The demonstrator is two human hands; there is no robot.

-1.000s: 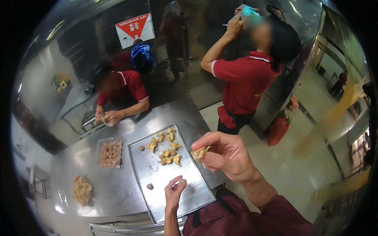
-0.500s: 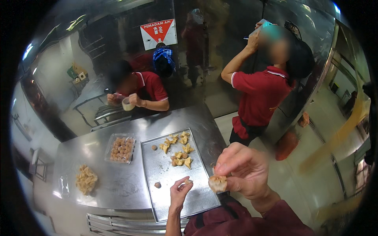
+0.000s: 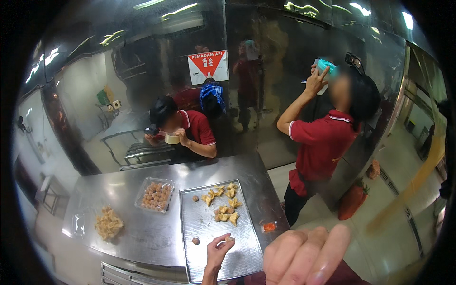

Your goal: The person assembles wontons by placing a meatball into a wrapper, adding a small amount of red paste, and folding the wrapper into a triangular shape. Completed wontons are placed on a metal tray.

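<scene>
My left hand [image 3: 217,254] pinches a small pale bitten piece of food [image 3: 230,239] between thumb and fingertips, above the lower part of a metal tray [image 3: 204,259]. On that tray lie several fried folded dumplings [image 3: 232,218], with brown balls among them. One brown ball [image 3: 195,198] sits by the tray's upper left, and another ball [image 3: 195,241] lies left of my left hand. My right hand [image 3: 304,256] is large and close, right of the tray, with its fingers curled together. Whatever those fingers hold is hidden.
A clear plastic box [image 3: 155,194] of brown balls and a pile of fried dumplings [image 3: 109,223] stand on the steel table [image 3: 142,247]. An orange-red packet [image 3: 269,227] lies right of the tray. Across the table one person [image 3: 192,130] holds a tape roll [image 3: 172,138]; another person [image 3: 323,135] stands right.
The view has tilted up. My right hand has come closer and lower, and the bitten piece seen in it is now out of sight. My left hand keeps its pinch. The packet has come into view.
</scene>
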